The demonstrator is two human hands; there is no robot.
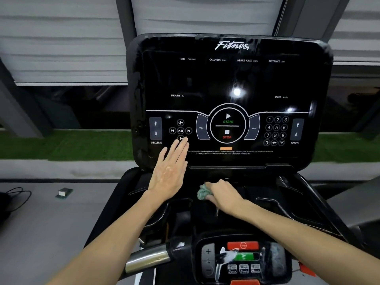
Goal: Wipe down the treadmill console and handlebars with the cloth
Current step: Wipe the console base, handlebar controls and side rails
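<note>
The wiping looked to be somewhere in its middle. The right hand (pixel 223 194) gripped the green cloth (pixel 202 192), bunched into a wad under curled fingers, and pressed it onto the dark tray (pixel 267 195) just below the console (pixel 226 79), close to the tray's centre. So the step in hand was, by my reading, the ledge under the screen, not the screen itself.

The left hand (pixel 168 173) was open, its fingers straight and together. It lay over the lower left corner of the console with its fingertips by the volume-down key. Whether it actually touched the glass or only hovered in front could not be told.

The screen showed no obvious smears, only bright reflections of a lamp, so it may already have been done; glare made that uncertain. The near lower control panel (pixel 243 257), with its red and green buttons, carried pale whitish streaks that could be residue or reflection. I judged it as probably left to do, along with the handlebar (pixel 148 259), whose metal grip at the near left looked dull and spotted.

Much was hard to make out. The tray was nearly black, with its pockets and edges lost in shadow. Most of the cloth was covered by the right hand. The right-side handlebar was cut off at the frame edge, and the treadmill belt was out of view.
</note>
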